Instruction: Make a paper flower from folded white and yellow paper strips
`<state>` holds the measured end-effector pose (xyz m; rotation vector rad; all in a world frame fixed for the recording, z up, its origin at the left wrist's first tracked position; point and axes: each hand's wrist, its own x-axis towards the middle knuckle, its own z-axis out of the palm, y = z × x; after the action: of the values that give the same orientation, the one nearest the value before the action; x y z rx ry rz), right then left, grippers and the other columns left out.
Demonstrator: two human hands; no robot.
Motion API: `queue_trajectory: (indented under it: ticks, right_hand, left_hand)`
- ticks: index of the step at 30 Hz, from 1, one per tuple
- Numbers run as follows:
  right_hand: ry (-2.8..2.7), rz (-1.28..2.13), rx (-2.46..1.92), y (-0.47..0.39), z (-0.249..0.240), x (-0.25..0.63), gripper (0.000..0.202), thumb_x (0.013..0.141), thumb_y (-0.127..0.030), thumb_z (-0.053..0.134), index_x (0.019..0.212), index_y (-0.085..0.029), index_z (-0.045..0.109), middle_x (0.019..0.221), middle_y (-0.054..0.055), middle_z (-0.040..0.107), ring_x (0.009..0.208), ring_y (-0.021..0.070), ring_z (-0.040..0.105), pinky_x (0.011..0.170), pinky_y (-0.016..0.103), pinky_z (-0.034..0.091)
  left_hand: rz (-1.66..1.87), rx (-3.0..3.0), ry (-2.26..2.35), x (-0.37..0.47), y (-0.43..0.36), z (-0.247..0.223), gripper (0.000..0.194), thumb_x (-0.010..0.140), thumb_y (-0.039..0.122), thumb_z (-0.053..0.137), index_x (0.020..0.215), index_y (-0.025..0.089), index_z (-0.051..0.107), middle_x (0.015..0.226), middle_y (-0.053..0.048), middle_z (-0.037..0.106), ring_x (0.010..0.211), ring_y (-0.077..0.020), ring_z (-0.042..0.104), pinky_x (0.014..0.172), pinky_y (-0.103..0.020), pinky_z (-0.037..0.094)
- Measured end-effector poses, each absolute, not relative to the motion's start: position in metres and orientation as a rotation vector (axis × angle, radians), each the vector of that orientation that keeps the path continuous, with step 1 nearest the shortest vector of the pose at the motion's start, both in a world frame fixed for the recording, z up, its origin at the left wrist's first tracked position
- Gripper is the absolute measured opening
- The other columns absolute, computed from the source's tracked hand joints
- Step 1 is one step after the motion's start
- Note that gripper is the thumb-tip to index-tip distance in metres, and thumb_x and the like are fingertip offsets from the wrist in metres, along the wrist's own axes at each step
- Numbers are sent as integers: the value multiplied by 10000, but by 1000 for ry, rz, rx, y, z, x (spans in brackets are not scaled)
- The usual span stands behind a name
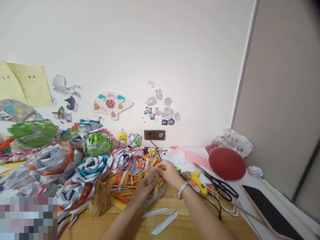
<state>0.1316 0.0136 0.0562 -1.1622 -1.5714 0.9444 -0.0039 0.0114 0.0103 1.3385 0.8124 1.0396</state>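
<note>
My left hand (147, 188) is closed around a small bundle of folded white paper strips (151, 175), held upright above the table. My right hand (168, 172), with a beaded bracelet on the wrist, pinches at the upper right edge of the bundle, where a little yellow paper shows. The exact fold under its fingertips is too small to make out. Two folded white strips (165, 222) lie on the wooden table below the hands. Behind them spreads a heap of orange and yellow folded paper strips (125, 178).
Folded paper flowers (91, 168) crowd the left, beside a clear container of strips (99, 196). On the right lie a yellow glue gun (199, 183) with its cord, black scissors (221, 188), a pearl string (232, 211), a red oval object (227, 163) and a phone (270, 211).
</note>
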Motion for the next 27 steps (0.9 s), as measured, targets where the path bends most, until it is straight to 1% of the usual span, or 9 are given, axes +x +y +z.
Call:
queue_trajectory:
  ticks: [5,10,15,17,19,22,24,25,27]
  right_hand:
    - [-1474,837,-1258,15,57,133,113,757,-208,459,671,-161,515,479,-54,482,377,74,431,382,175,314]
    - [-1413,822,-1285,17,56,137,110,732,-176,416,646,-165,484,478,-62,463,366,70,414,382,176,320]
    - [-1386,821,-1311,19,53,139,97,712,-186,417,636,-168,475,472,-62,466,356,70,414,378,179,316]
    - [-1383,814,-1320,20,51,138,90,707,-186,422,641,-167,480,467,-61,468,353,72,413,375,181,312]
    - [-1391,813,-1321,20,49,136,80,701,-178,430,639,-167,479,463,-61,472,350,70,407,371,180,300]
    - [-1424,836,-1300,18,48,132,65,694,-174,457,633,-168,479,462,-63,474,348,66,400,368,179,284]
    - [-1442,860,-1278,16,48,130,60,700,-189,476,646,-168,489,467,-65,470,355,67,404,370,179,286]
    - [-1446,873,-1268,16,48,129,65,708,-201,481,653,-167,492,470,-64,470,358,69,407,371,181,290]
    - [-1450,905,-1251,16,49,129,92,726,-231,485,663,-165,495,478,-59,473,363,73,412,376,187,305]
  left_hand:
    - [990,1482,877,-4,7,15,392,649,526,622,711,141,586,375,72,422,279,-35,262,317,-171,169]
    - [975,1553,895,-2,1,19,336,673,471,613,778,153,596,563,1,596,297,-40,290,317,-179,199]
    - [942,1672,968,-3,0,19,314,728,458,542,729,153,614,561,-8,603,337,-71,339,361,-191,236]
    - [938,1741,985,-5,2,19,299,745,429,524,753,148,626,618,-19,633,403,-100,424,418,-205,304]
    - [963,1823,978,-8,4,20,285,740,403,536,767,140,641,690,-35,660,541,-148,525,529,-232,380]
    - [1026,1889,972,-11,5,23,291,715,397,575,803,134,662,772,-42,672,732,-202,574,672,-260,412]
    - [1063,1853,1005,-13,6,23,308,697,403,595,845,141,663,767,-32,670,719,-196,575,650,-253,418]
    - [1073,1817,1026,-13,7,22,317,687,407,606,853,143,660,725,-25,664,669,-183,571,606,-243,416]
    - [1059,1732,1058,-12,8,20,337,683,437,602,831,138,646,550,5,600,493,-138,510,468,-217,367]
